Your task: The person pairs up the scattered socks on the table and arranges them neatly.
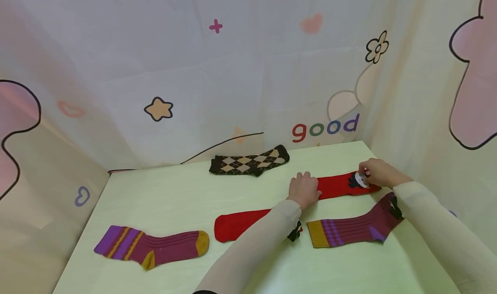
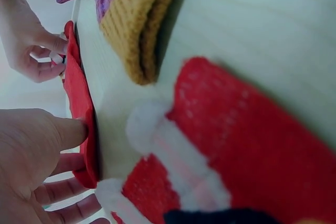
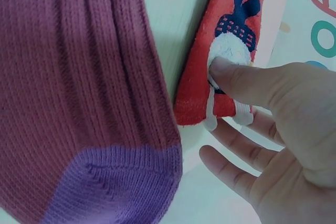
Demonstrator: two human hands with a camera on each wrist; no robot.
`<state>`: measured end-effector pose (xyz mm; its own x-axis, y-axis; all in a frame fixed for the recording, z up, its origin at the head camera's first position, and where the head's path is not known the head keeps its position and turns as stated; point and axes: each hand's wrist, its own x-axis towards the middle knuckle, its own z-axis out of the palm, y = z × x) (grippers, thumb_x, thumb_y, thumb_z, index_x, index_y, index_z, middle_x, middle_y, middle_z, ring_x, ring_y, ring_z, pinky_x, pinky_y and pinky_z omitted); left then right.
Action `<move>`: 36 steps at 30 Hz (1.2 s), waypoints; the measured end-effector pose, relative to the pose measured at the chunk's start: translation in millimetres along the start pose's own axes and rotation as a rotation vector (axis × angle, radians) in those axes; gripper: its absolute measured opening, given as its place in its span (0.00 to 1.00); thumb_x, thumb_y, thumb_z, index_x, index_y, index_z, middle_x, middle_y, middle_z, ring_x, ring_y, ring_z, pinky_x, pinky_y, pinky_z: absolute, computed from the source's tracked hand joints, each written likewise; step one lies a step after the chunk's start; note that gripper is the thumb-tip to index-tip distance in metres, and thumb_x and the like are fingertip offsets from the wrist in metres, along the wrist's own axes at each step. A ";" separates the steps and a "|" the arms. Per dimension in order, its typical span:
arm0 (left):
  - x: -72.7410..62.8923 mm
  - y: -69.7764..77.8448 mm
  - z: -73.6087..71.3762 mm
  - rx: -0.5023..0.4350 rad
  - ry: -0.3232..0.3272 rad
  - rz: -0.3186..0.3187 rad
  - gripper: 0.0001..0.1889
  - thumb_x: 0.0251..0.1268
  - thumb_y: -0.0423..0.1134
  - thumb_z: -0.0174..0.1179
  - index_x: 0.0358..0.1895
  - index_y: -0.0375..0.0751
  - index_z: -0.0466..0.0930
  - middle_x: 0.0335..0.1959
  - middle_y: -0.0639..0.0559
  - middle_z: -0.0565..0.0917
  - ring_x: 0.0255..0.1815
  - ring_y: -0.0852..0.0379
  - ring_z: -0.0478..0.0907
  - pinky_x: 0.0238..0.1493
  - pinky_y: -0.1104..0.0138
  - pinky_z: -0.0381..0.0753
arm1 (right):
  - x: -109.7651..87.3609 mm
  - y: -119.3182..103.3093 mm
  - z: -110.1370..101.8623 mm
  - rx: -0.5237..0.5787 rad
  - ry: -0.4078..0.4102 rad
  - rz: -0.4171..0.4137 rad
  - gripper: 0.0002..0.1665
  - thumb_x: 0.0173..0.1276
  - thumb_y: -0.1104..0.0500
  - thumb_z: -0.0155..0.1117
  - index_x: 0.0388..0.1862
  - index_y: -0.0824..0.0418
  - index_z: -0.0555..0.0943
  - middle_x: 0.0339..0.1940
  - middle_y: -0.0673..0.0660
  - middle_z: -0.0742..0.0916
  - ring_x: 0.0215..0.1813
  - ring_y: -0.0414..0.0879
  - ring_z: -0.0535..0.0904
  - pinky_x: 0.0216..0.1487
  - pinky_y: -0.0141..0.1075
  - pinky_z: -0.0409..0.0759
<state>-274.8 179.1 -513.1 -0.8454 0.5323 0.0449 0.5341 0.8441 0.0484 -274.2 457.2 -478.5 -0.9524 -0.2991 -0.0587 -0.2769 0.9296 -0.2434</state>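
Observation:
A red sock point(image 1: 334, 187) with a white and dark figure lies toward the back right of the table, stretched between both hands. At its toe-side figure end my right hand point(image 1: 379, 172) pinches it, thumb on the white patch and fingers under the edge, as the right wrist view shows. My left hand point(image 1: 303, 190) holds the other end, its thumb and index finger on the fabric. A second red sock point(image 1: 240, 224) lies nearer, partly hidden under my left forearm; its white trim point(image 2: 184, 166) shows large in the left wrist view.
A maroon sock with a mustard cuff point(image 1: 349, 231) lies in front of the right hand. Another maroon sock with purple stripes point(image 1: 171, 246) is at the front left. An argyle sock point(image 1: 248, 162) lies near the back edge, by the printed curtain point(image 1: 217, 78).

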 end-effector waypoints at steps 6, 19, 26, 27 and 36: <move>-2.2 -2.4 -1.8 0.006 0.001 0.006 0.14 0.72 0.57 0.62 0.41 0.54 0.90 0.45 0.57 0.81 0.44 0.55 0.74 0.50 0.62 0.80 | -2.2 2.3 -1.6 0.013 -0.025 0.024 0.05 0.60 0.67 0.74 0.35 0.65 0.87 0.38 0.61 0.87 0.40 0.55 0.81 0.47 0.55 0.82; -8.3 -15.7 -8.0 -0.050 -0.002 0.077 0.13 0.73 0.53 0.62 0.45 0.50 0.90 0.45 0.57 0.82 0.37 0.59 0.72 0.42 0.70 0.79 | -7.9 -4.8 -8.1 -0.022 0.029 0.002 0.02 0.62 0.69 0.72 0.34 0.66 0.87 0.34 0.58 0.88 0.35 0.51 0.79 0.42 0.52 0.84; -12.2 -19.5 -17.2 -0.097 0.038 0.117 0.11 0.75 0.50 0.61 0.44 0.50 0.89 0.44 0.59 0.82 0.37 0.62 0.73 0.43 0.73 0.79 | -14.5 -10.6 -15.8 0.001 0.055 0.018 0.04 0.63 0.69 0.72 0.36 0.68 0.87 0.37 0.62 0.88 0.38 0.55 0.81 0.45 0.56 0.85; -12.4 -20.2 -17.7 -0.103 0.041 0.122 0.11 0.75 0.50 0.61 0.44 0.50 0.89 0.45 0.59 0.82 0.37 0.63 0.73 0.44 0.73 0.79 | -14.9 -11.0 -16.6 0.005 0.057 0.021 0.04 0.63 0.69 0.72 0.37 0.69 0.87 0.37 0.62 0.88 0.38 0.55 0.81 0.45 0.56 0.85; -14.8 -24.7 -22.2 -0.135 0.066 0.158 0.10 0.76 0.47 0.60 0.47 0.51 0.89 0.47 0.59 0.83 0.40 0.64 0.75 0.48 0.75 0.79 | -17.9 -9.3 -19.0 -0.023 0.106 -0.018 0.04 0.63 0.67 0.73 0.36 0.69 0.87 0.35 0.60 0.86 0.37 0.54 0.81 0.42 0.53 0.83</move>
<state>-275.1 149.0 -492.7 -0.7507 0.6483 0.1275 0.6605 0.7317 0.1687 -257.0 458.0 -456.7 -0.9552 -0.2919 0.0487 -0.2953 0.9295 -0.2208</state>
